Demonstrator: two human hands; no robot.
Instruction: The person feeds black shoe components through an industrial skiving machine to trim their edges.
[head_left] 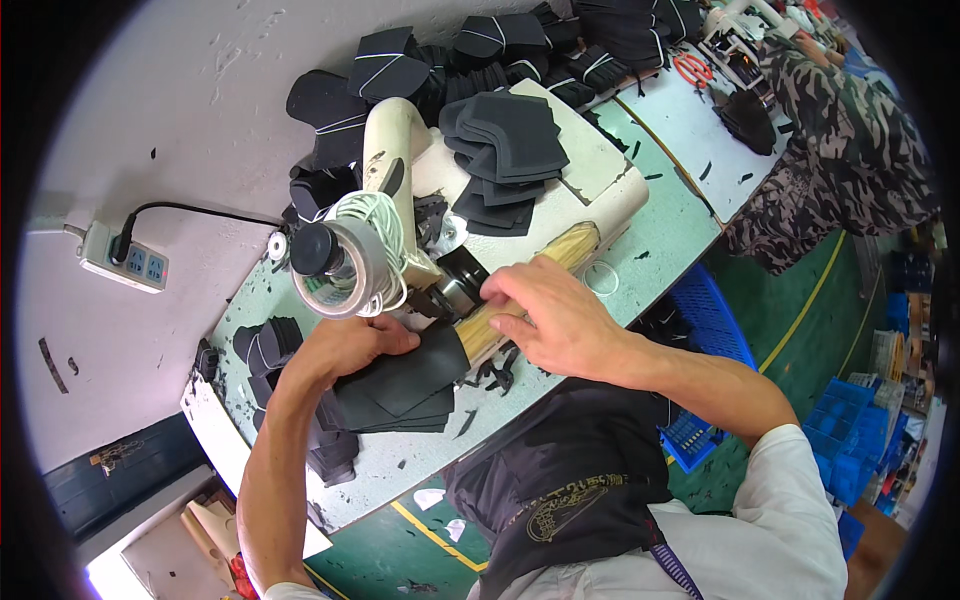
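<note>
My left hand (pixel 355 345) is at the left of a cream-coloured bench machine (pixel 615 200). Its thumb presses on a flat black sheet piece (pixel 430 360), whose right edge reaches the machine's round metal head (pixel 460 285). The other left fingers are partly hidden. More black pieces (pixel 400 418) lie fanned out beneath that sheet. Over the yellowish strip (pixel 495 325) along the machine's front, my right hand (pixel 555 315) has bent fingers with the thumb apart. Its fingertips are beside the metal head, and nothing shows in its grasp.
A round lamp (pixel 305 290) wound with white cord stands close above my left hand. Loose cut pieces (pixel 510 135) rest on the machine; tied black bundles (pixel 385 65) line the wall. Below the table's right edge is a blue crate (pixel 715 315). A person in camouflage (pixel 840 150) works at far right.
</note>
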